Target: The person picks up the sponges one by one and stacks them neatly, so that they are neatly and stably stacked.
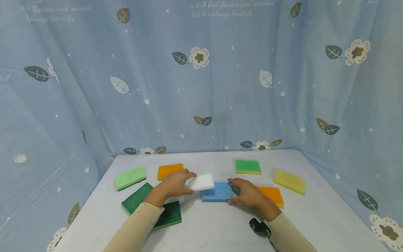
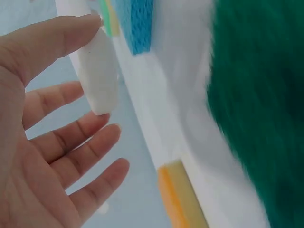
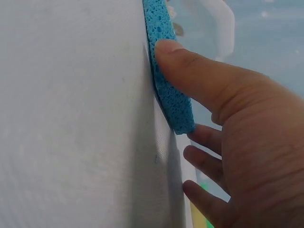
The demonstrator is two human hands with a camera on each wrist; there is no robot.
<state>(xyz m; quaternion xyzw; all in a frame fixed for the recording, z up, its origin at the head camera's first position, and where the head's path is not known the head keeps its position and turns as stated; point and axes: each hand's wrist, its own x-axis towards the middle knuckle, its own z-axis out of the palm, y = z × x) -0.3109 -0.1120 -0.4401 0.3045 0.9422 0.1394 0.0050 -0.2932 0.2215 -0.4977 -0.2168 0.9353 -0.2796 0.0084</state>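
My left hand [image 1: 176, 183] pinches a white sponge [image 1: 202, 182] by its left end and holds it up above the table. In the left wrist view the thumb lies on one side of the white sponge [image 2: 99, 71], with the fingertips at its other side. Right beside it a blue sponge [image 1: 216, 192] lies flat on the table, partly overlapped by the white one in the head view. My right hand [image 1: 251, 193] grips the blue sponge's right end. In the right wrist view the thumb presses its near edge [image 3: 168, 95], the fingers reaching behind.
On the left lie a light green sponge [image 1: 129, 178], an orange sponge [image 1: 170, 170] and two dark green sponges [image 1: 137, 197]. On the right are a green sponge [image 1: 247, 167], a yellow sponge [image 1: 289, 181] and another orange sponge [image 1: 273, 196]. A blue curtain [image 1: 220, 87] surrounds the white table [image 1: 217, 231].
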